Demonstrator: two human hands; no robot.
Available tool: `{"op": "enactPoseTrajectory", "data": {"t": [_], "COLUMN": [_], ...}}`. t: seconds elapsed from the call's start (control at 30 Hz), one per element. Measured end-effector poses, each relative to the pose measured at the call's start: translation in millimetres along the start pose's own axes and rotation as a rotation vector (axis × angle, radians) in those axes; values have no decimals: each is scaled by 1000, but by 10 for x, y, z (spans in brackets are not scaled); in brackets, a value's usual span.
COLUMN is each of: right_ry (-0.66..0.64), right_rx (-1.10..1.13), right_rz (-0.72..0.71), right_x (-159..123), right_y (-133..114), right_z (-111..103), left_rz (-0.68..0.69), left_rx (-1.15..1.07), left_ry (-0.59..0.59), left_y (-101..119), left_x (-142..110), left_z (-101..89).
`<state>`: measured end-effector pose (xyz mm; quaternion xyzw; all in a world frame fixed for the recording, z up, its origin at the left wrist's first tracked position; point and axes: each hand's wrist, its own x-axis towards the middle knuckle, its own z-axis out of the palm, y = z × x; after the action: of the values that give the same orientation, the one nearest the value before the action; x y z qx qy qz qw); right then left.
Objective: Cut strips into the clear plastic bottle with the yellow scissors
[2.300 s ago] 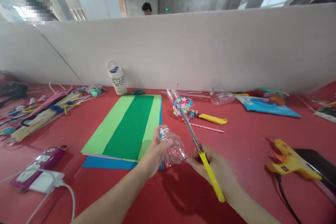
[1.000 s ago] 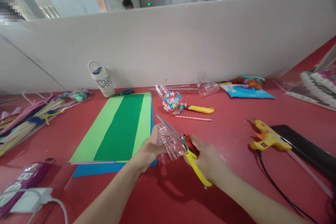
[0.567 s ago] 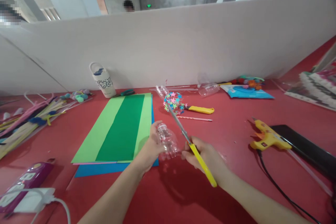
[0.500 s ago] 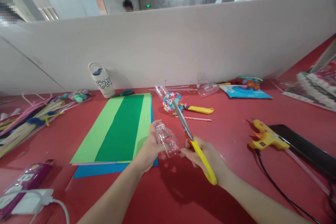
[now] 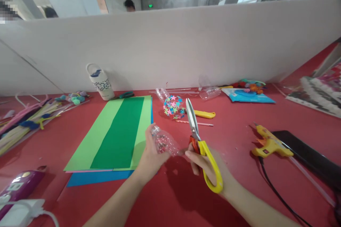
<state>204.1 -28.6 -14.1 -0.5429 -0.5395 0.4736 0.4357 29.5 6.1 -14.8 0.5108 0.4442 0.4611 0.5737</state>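
My left hand (image 5: 152, 156) is wrapped round a clear plastic bottle piece (image 5: 165, 143), its neck tilted up and to the left. In my right hand (image 5: 206, 161) are scissors (image 5: 193, 118) with yellow and red handles, blades pointing up and away. The right fingertips are close to the lower right edge of the bottle piece; whether they touch it I cannot tell. Behind the bottle piece lies a clear bottle part covered with coloured stars (image 5: 173, 107). A yellow box cutter (image 5: 204, 114) and a pink pencil (image 5: 204, 124) are just beyond the scissors.
Green paper sheets (image 5: 117, 133) lie on the left, near a white tumbler (image 5: 100, 83). A yellow glue gun (image 5: 271, 142) and black phone (image 5: 306, 152) are at right. A blue packet (image 5: 250, 95) and another clear bottle piece (image 5: 210, 93) rest by the white partition (image 5: 170, 49).
The scissors have turned to show more of both blades and handle loops, now pointing more upright. The bottle piece has shifted slightly left and tilted. The view has moved a little.
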Motion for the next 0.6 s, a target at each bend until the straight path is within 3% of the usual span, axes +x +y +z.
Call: {"op": "enactPoseTrajectory", "data": {"t": [0.17,0.37,0.47,0.6], "right_ry": [-29,85,126,135], "right_rx": [102,216,266,302], "right_rz": [51,71,50,7], "right_x": [-12,54,93,63], "right_y": [46,83,82,45], "right_z": [24,64,73,107], "left_rz": [2,-5,50,61], "left_rx": [124,-163,-297,-179], "left_ry": [21,-196,-179,-97], "left_y": [-5,-1,-45,-58], "left_x": [-43,-104,-87,-73], "left_z": [36,-2,14,78]}}
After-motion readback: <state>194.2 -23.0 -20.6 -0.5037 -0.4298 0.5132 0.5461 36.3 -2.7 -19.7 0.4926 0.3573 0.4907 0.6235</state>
